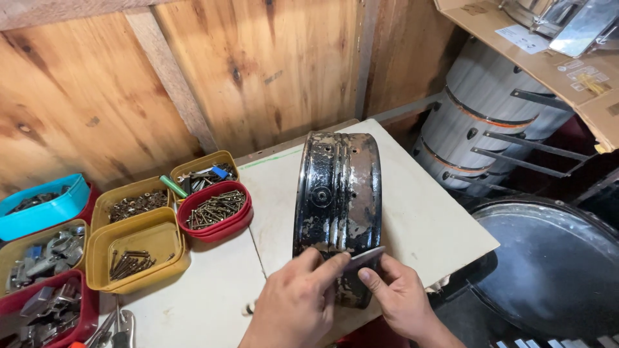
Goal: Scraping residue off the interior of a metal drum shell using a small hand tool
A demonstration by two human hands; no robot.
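Note:
A worn black metal hoop [338, 193] with flaking paint and small holes stands on its edge on the white table [425, 219]. My left hand [296, 299] and my right hand [400, 296] together hold a small flat metal blade [364, 258] pressed against the hoop's near outer face. The left fingers rest on the blade's left end and touch the hoop. My right thumb and fingers pinch the blade's right end. The hoop's lower near part is hidden behind my hands.
Several plastic tubs stand at left: a red one with screws [216, 209], yellow ones with screws [135, 248], a blue one [42, 203], others with metal fittings [42, 258]. Wooden wall behind. Stacked grey drum shells [480, 122] and a dark round drumhead [554, 264] are at right.

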